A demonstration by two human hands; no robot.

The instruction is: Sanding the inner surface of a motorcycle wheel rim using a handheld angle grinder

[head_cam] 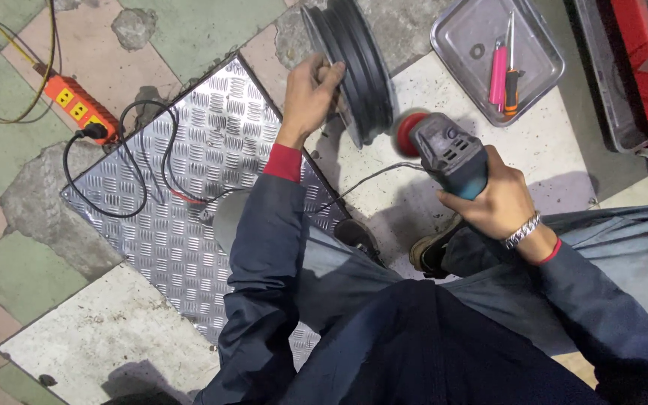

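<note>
Workshop floor, wheel rim [361, 67], grinder [448, 154]

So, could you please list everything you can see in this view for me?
wheel rim: one, dark grey, upright on the floor, top centre
angle grinder: one, blue-grey with red disc, beside the rim
metal tray: one, silver, top right
tools in tray: pink and orange handles
power strip: one, orange, left
black cable: across the plate
checker plate: one, silver, on the floor
left hand: grips the rim
right hand: holds the grinder
</note>
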